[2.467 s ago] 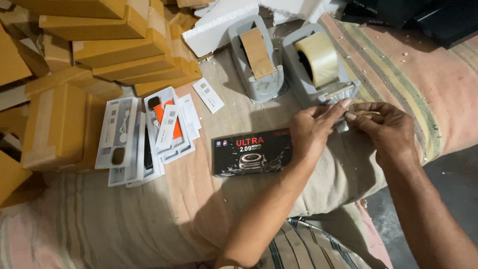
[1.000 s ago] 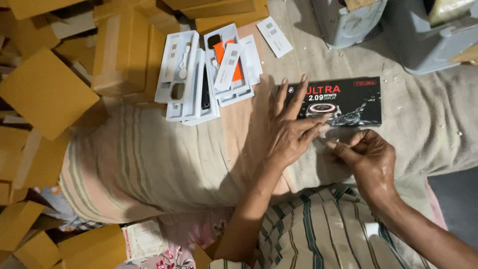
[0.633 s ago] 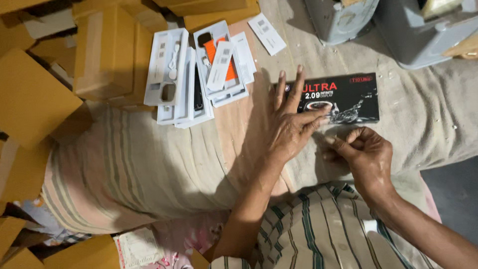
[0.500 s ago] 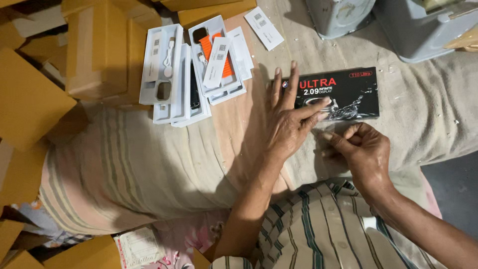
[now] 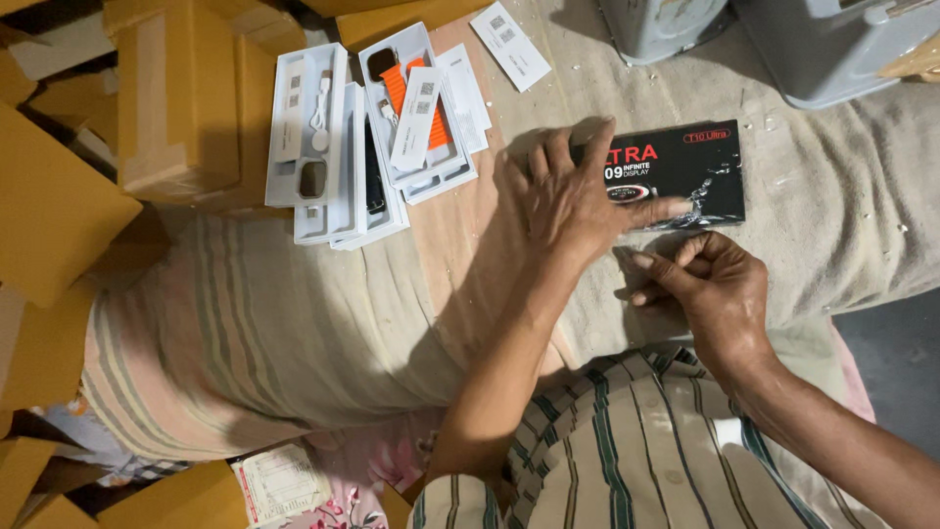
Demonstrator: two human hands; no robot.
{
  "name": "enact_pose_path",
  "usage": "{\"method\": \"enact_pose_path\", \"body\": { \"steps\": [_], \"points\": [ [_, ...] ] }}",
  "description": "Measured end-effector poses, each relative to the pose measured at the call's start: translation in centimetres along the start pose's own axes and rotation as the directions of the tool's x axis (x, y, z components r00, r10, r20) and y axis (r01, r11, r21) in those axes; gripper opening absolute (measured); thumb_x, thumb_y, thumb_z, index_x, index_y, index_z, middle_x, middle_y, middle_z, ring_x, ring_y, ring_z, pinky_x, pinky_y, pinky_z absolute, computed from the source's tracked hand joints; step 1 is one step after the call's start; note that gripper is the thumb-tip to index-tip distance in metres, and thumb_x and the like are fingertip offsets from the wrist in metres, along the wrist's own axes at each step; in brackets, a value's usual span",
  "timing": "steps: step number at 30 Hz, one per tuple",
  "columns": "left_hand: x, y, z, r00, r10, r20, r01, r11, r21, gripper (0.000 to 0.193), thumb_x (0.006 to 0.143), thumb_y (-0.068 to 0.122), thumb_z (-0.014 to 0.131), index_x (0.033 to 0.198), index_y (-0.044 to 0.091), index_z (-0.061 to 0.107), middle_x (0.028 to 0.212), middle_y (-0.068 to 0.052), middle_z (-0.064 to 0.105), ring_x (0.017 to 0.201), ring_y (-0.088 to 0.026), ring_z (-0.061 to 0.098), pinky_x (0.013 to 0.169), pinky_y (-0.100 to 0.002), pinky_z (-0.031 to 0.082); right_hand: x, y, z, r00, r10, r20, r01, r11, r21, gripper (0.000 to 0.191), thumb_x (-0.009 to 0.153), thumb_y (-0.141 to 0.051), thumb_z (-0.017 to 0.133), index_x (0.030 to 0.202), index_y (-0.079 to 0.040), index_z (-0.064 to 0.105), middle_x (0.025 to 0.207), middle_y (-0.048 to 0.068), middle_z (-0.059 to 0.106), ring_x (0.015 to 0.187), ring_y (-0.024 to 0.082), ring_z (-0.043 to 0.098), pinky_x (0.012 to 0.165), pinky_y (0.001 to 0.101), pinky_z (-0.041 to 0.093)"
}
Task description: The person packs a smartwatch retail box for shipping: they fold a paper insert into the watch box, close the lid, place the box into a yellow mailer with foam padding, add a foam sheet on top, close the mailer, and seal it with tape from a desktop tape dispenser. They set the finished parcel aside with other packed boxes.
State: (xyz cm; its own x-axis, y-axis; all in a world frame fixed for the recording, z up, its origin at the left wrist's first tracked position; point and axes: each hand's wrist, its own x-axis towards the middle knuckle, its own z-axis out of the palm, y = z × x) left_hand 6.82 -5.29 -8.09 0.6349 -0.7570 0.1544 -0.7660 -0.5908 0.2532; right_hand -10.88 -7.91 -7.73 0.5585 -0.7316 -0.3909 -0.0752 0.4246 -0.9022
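Observation:
My left hand [image 5: 568, 196] lies flat, fingers spread, on the left part of a black smartwatch box [image 5: 690, 171] resting on a cloth-covered surface. Just below the box, my right hand [image 5: 710, 284] has its fingers pinched together near the box's lower edge; whether it holds something small is unclear. To the left are several white plastic trays [image 5: 333, 147], one holding a watch with an orange strap [image 5: 416, 93] and small white cards.
Brown cardboard boxes [image 5: 176, 98] are stacked along the left and top left. Two grey tape dispensers [image 5: 832, 44] stand at the top right. A white leaflet [image 5: 511, 44] lies near the top. A printed slip [image 5: 284, 485] sits at the bottom left.
The view has shifted down and left since 2.5 s ago. My left hand moved from the dispenser area onto the black box; my right hand dropped beside the box's lower edge.

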Motion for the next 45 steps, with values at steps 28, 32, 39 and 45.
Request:
{"method": "enact_pose_path", "body": {
  "steps": [28,32,39,45],
  "points": [
    [-1.4,-4.7,-6.6,0.831,0.389,0.398,-0.271,0.907,-0.321,0.100,0.056,0.032,0.091,0.148,0.032,0.050,0.126,-0.018,0.061,0.117,-0.035,0.061,0.102,-0.044,0.048,-1.5,-3.4,-1.7,0.998,0.009,0.059,-0.003,0.996,-0.091,0.026,0.086,0.003,0.074,0.092,-0.009,0.051,0.078,0.008,0.069,0.052,0.012,0.055,0.045,0.0266,0.040],
    [-1.7,-3.3,-8.8,0.800,0.414,0.434,-0.206,0.869,-0.450,0.079,0.063,0.028,0.078,0.139,0.021,0.060,0.098,-0.016,0.074,0.089,-0.030,0.074,0.086,-0.041,0.056,-2.1,-5.1,-1.9,0.998,0.020,0.052,-0.012,0.987,-0.160,0.019,0.084,0.000,0.076,0.097,-0.004,0.063,0.079,0.006,0.071,0.052,0.010,0.051,0.046,0.0271,0.040],
    [-0.3,-3.3,-9.9,0.756,0.485,0.439,-0.251,0.835,-0.490,0.035,0.071,0.022,0.071,0.100,0.004,0.068,0.081,-0.018,0.073,0.079,-0.034,0.071,0.077,-0.046,0.054,-0.4,-5.6,-1.1,0.986,-0.166,0.033,0.169,0.975,-0.145,0.027,0.086,0.001,0.079,0.092,-0.004,0.054,0.075,0.008,0.064,0.051,0.011,0.053,0.042,0.0273,0.040],
    [0.5,-2.6,-9.7,0.743,0.590,0.317,-0.288,0.709,-0.644,0.047,0.069,0.029,0.071,0.110,0.005,0.067,0.086,-0.017,0.073,0.081,-0.034,0.071,0.074,-0.047,0.053,1.8,-5.3,-1.0,0.963,-0.269,0.022,0.270,0.959,-0.090,0.028,0.086,0.005,0.073,0.093,-0.007,0.049,0.078,0.010,0.069,0.052,0.011,0.057,0.040,0.0265,0.039]
  ]
}}
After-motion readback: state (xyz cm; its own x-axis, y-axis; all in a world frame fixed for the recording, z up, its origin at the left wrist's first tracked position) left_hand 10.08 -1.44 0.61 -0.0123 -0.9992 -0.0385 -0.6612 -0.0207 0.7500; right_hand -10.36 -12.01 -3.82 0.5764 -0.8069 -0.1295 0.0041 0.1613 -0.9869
